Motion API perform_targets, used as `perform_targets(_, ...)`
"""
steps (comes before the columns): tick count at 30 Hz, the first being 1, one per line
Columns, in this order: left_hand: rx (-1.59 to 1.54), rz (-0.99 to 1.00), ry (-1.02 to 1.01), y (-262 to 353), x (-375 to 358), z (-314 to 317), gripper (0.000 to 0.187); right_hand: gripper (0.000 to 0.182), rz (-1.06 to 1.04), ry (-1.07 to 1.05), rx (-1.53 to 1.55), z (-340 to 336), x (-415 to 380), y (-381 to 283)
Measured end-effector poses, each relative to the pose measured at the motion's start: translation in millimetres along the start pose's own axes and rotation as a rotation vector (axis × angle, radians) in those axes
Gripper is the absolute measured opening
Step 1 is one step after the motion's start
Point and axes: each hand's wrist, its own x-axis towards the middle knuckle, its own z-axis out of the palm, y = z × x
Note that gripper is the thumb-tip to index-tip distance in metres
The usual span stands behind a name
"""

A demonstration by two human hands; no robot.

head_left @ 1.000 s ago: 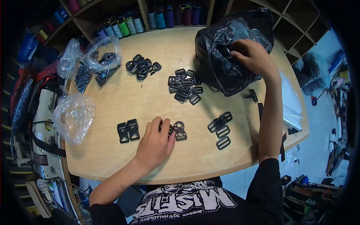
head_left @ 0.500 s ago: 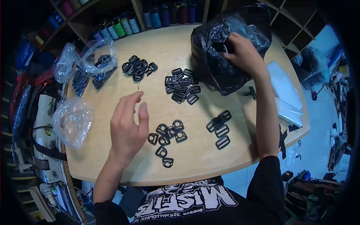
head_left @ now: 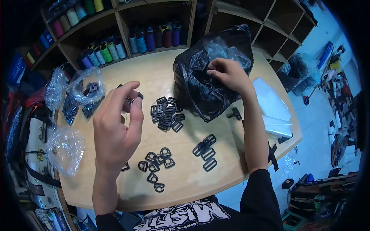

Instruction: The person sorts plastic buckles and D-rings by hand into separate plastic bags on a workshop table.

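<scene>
My left hand point(head_left: 117, 123) is raised over the left part of the table, thumb and fingers apart, nothing between them; it partly hides a heap of black buckles behind it. At the mouth of a black plastic bag point(head_left: 189, 81), my right hand point(head_left: 227, 75) has thumb and index finger close together; whatever lies between them is too small to make out. Black slide buckles point(head_left: 165, 111) lie heaped left of the bag. Nearer the front edge are D-shaped buckles point(head_left: 158, 158) and several oval-slotted buckles point(head_left: 208, 154).
Clear plastic bags point(head_left: 67, 150) lie along the table's left side. White plastic sheets point(head_left: 271, 102) rest at the right edge, near a small black part point(head_left: 234, 114). Shelves with thread spools point(head_left: 105, 53) stand behind the wooden table point(head_left: 181, 181).
The view has shifted, so the table appears lower and further left. My left hand is now raised in front of the upper left buckle heap. My right hand remains at the bag's mouth.
</scene>
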Motion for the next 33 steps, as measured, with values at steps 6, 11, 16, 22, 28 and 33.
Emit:
perform_targets(6, -0.081, -0.018, -0.025, -5, 8, 1, 0.023, 0.023, 0.173, 0.009, 0.353, -10, 1, 5)
perform_targets(11, -0.566, -0.314, -0.226, -14, 6, 10, 0.026, 0.019, 0.102, -0.027, 0.684, -18, -19, -31)
perform_targets(16, -0.894, -0.429, -0.336, -15, -6, 39, 0.031, 0.019, -0.266, -0.242, 0.200, 6, -48, -106)
perform_targets(22, -0.931, -0.467, -0.410, -29, -2, 37, 0.026, 0.023, -0.048, -0.225, 0.379, -4, -38, -88)
perform_targets(28, -0.831, -0.409, -0.328, -34, 3, 27, 0.025, 0.020, 0.061, 0.060, -0.195, -8, -17, -37)
perform_targets(33, -0.823, -0.408, -0.326, -37, 5, 27, 0.025, 0.016, -0.076, -0.046, -0.295, 3, -12, -30)
